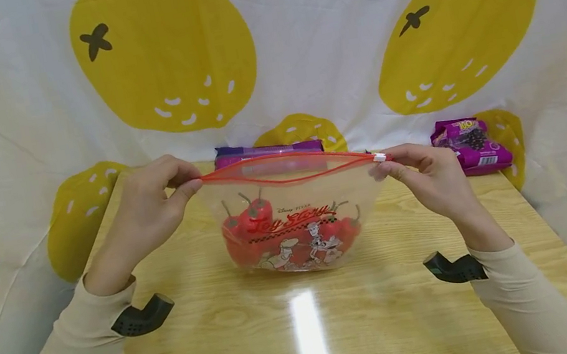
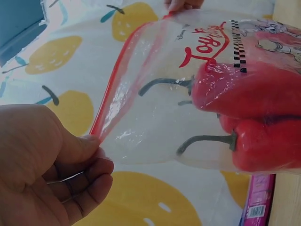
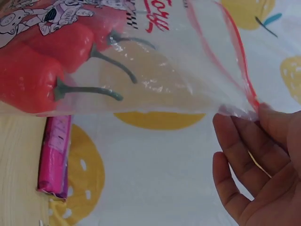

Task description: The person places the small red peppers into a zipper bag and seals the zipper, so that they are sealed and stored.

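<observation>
A clear zipper bag (image 1: pixel 303 256) with a red zip edge and printed cartoon figures hangs between both hands over the table. Several red peppers (image 1: pixel 256 213) with green stems are inside it; the left wrist view shows the peppers (image 2: pixel 254 94) lying at the bag's bottom. My left hand (image 1: pixel 156 196) pinches the left corner of the zip edge between thumb and fingers. At the other corner, my right hand (image 1: pixel 428 173) pinches the bag beside the white slider (image 1: pixel 379 157). Between the hands, the bag's mouth gapes slightly.
A purple package (image 1: pixel 267 151) lies at the back of the wooden table (image 1: pixel 234 350), partly hidden behind the bag. Another purple packet (image 1: pixel 471 145) with a grape picture sits at the back right. White cloth with yellow fruit prints (image 1: pixel 316 38) hangs around the table.
</observation>
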`<state>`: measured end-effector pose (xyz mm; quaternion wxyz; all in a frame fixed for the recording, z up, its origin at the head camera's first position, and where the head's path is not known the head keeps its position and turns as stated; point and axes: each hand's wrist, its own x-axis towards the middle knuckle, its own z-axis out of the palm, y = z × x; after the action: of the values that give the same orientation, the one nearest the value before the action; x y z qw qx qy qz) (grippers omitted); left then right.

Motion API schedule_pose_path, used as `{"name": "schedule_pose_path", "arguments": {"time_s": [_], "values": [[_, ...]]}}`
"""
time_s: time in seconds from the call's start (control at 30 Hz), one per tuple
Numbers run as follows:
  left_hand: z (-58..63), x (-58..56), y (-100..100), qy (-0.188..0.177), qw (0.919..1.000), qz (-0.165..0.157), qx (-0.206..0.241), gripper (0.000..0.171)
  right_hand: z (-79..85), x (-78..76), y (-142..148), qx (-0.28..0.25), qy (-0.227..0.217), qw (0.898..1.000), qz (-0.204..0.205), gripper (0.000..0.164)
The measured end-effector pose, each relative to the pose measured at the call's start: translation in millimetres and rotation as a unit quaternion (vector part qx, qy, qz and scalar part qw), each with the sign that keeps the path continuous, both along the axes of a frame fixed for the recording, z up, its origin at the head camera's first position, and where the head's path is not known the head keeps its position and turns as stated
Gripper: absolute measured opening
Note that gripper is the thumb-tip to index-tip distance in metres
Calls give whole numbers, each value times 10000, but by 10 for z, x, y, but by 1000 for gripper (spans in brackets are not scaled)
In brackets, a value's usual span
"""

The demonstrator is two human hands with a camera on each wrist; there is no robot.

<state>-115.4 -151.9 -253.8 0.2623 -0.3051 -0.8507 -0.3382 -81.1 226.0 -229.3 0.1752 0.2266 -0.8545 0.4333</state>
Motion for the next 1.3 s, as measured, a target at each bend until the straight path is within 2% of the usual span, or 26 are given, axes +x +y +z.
{"name": "schedule_pose_path", "arguments": {"time_s": [0.13, 0.27, 0.4, 0.57, 0.63, 0.73, 0.8, 0.87, 1.03, 1.3], "values": [[4, -17, -9, -38, 10000, -50, -57, 9, -20, 10, 45, -167, -83, 9993, 327, 13], [25, -17, 6, -107, 9998, -180, -79, 10, -20, 38, 20, -9, 82, 9996, 276, 15], [82, 22, 40, -274, 9990, -364, -7, 8, -7, 48, -26, 154, 457, 9985, 254, 6], [180, 95, 36, -757, 9916, -698, 778, 8, -66, -23, 108, -1060, 714, 9898, 636, 6], [179, 84, 31, -795, 9906, -657, 893, 7, -117, -68, 173, -1190, 681, 9888, 596, 7], [93, 13, 35, -708, 9954, -431, 475, 6, -211, -123, 222, -252, 591, 9978, 184, 8], [18, -27, 30, -681, 9972, -261, 164, 6, -271, -145, 234, 345, 523, 9980, -49, 8], [-35, -52, 24, -660, 9975, -238, -3, 7, -306, -162, 240, 616, 486, 9969, -101, 8], [-25, -71, 17, -462, 9984, -246, -190, 8, -294, -172, 252, 478, 687, 9965, -12, 11], [31, -44, 38, -839, 9947, -247, -546, 8, -271, -127, 227, 362, 590, 9971, 300, 15]]}}
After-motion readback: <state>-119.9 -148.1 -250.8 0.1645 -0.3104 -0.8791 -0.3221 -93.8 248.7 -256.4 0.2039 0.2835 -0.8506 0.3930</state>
